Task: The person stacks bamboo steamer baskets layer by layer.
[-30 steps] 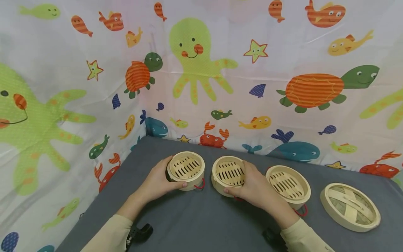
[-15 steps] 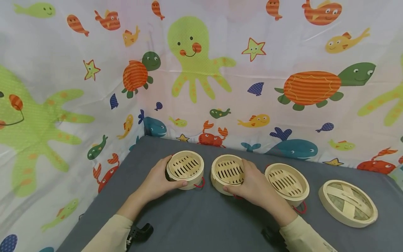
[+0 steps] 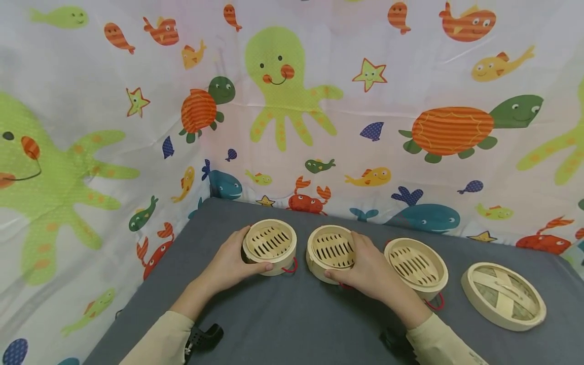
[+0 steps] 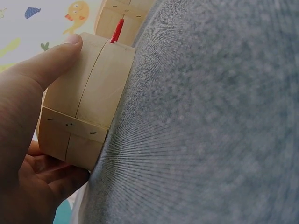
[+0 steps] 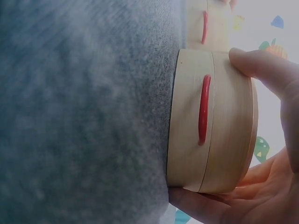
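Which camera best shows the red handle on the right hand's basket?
The right wrist view: the red handle shows end to end. The head view shows only a sliver; the left wrist view, none.

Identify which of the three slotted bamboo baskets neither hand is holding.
The rightmost slotted basket, nearest the round lid; the left hand grips the leftmost basket and the right hand the middle basket.

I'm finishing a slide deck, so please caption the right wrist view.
Right grip round a bamboo steamer basket with a red loop; another basket beyond, blurred gray cloth alongside.
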Demonstrator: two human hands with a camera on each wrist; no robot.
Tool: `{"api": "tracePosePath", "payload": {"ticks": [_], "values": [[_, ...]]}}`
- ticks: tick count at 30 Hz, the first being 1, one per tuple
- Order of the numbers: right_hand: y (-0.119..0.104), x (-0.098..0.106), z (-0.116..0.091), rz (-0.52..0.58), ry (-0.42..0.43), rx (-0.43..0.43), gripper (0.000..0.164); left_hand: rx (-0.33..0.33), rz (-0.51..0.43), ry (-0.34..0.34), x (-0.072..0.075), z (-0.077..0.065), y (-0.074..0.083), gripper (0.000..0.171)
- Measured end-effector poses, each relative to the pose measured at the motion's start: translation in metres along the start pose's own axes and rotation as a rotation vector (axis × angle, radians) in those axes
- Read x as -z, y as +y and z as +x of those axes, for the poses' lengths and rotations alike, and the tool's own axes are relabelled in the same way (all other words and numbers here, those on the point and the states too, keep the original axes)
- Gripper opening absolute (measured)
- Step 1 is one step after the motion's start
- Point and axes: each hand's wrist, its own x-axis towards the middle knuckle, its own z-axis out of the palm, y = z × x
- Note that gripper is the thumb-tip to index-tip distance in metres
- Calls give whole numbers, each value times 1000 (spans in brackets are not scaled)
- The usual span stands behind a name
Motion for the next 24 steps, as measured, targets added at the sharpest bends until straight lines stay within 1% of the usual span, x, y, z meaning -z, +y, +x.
{"api": "tracePosePath", "payload": {"ticks": [5,13,21,24], "values": [[2,-1,0,-7,17,12,133,-1,-6,2,0,0,0,133],[1,3,3,20,60,23,129,-21,-23,13,0,3,0,133],[-2,18,6,25,68,24,130,-1,-18,-1,-1,0,-2,134],[-2,27,7,44,73,0,130,-2,-23,-2,-2,-1,-2,135]]}}
